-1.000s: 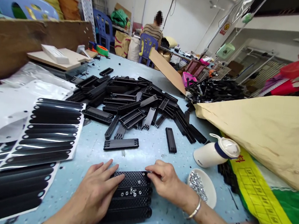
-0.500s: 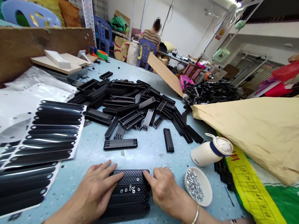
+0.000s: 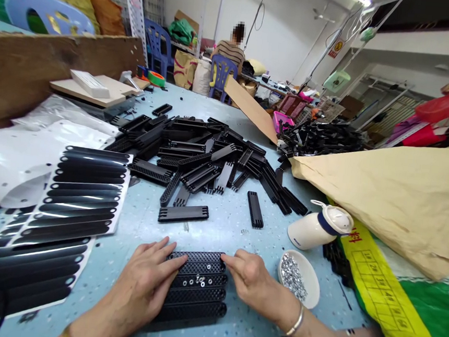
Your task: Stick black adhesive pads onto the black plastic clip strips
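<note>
Several black plastic strips (image 3: pixel 197 295) with a criss-cross textured face lie side by side in front of me. A few small silver nuts (image 3: pixel 198 280) rest loose on them. My left hand (image 3: pixel 142 276) lies with fingers stretched over the strips' left ends. My right hand (image 3: pixel 252 278) is closed, its thumb and index fingertips pinched together at the right end of the farthest strip. Anything between those fingertips is too small to make out. A white bowl (image 3: pixel 313 297) of silver nuts stands just right of my right hand.
Beyond my hands is a heap of black strips (image 3: pixel 193 160). Sheets of black stickers (image 3: pixel 84 193) lie left. A white bottle (image 3: pixel 307 231), brown paper (image 3: pixel 388 188) and a yellow-green sack (image 3: pixel 383 287) are at right. A person (image 3: pixel 230 51) sits at the back.
The right hand has shifted slightly; its index finger is more bent and its fingertips sit at the far strip's right end. The left hand stays on the strips. The view has moved a little.
</note>
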Demonstrator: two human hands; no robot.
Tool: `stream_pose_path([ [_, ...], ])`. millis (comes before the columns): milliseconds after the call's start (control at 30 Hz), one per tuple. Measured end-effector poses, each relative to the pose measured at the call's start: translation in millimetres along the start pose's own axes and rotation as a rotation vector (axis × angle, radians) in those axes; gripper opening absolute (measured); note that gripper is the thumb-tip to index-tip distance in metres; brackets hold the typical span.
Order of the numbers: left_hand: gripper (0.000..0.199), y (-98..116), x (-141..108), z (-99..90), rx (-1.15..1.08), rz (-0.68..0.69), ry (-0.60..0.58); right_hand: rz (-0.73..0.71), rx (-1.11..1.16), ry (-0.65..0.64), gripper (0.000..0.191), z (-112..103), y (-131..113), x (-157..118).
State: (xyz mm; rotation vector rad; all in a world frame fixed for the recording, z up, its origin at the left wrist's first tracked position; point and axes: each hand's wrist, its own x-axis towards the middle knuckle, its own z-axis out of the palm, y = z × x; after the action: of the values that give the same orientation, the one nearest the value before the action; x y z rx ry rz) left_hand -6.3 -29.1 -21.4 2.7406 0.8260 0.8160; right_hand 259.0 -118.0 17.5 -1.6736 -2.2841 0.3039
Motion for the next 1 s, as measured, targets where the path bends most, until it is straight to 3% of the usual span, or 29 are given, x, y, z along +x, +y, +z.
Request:
stream_pose_path([
  [133,0.035,1.0,-1.7,-0.8,0.001,-0.013,-0.002,-0.093,-0.071,-0.100,0.045,0.0,-3.1,-2.5],
  [367,0.039,-5.0,-11.6,-18.1,0.075,-0.030,-0.085,-0.145,-0.033,-0.017,0.052,18.2,0.3,-13.0],
  [567,0.038,-8.8,-13.9,-29.7,0.022,-0.073,-0.110,-0.156,-0.009,0.042,0.049,20.1,2.6,-12.2],
  [733,0.043,-7.1,-14.5,-29.5,-0.031,-0.070,-0.166,-0.156,-0.008,0.044,0.050,21.0,2.9,-13.2],
  [1000,0.042,-8.4,-16.7,-29.9,0.074,-0.034,-0.157,-0.163,-0.022,0.043,0.049,26.3,7.2,-15.5],
])
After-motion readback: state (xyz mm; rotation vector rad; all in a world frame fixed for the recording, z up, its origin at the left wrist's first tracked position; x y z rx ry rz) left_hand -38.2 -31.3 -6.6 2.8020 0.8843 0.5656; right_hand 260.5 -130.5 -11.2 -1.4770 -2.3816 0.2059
